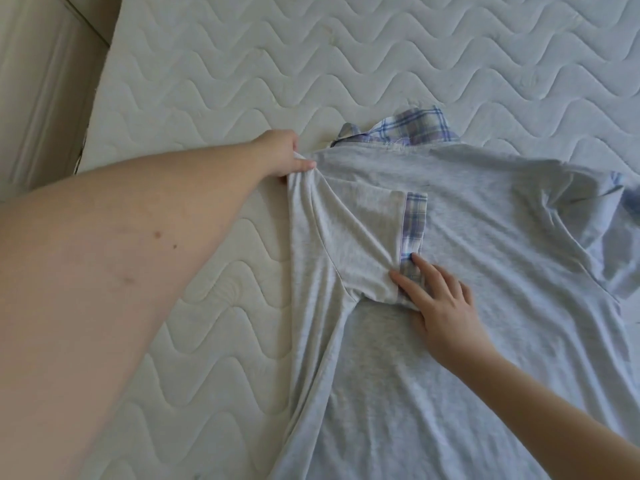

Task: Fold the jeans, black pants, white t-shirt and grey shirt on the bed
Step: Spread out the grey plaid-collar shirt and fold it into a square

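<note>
the light grey jersey shirt with a plaid collar and plaid sleeve cuffs [467, 271] lies back-up on the white wave-quilted mattress [207, 81], its long axis running from the collar at the far side toward you. its left sleeve is folded inward over the back. your left hand [284, 155] pinches the shoulder at the fold's far end, fingers curled into the cloth. your right hand [436, 296] rests flat, fingers straight, on the plaid cuff [414, 230], holding nothing. the unfolded, rumpled sleeve lies to the right, nearer your right hand; that side likely folds next. no other garments show.
</note>
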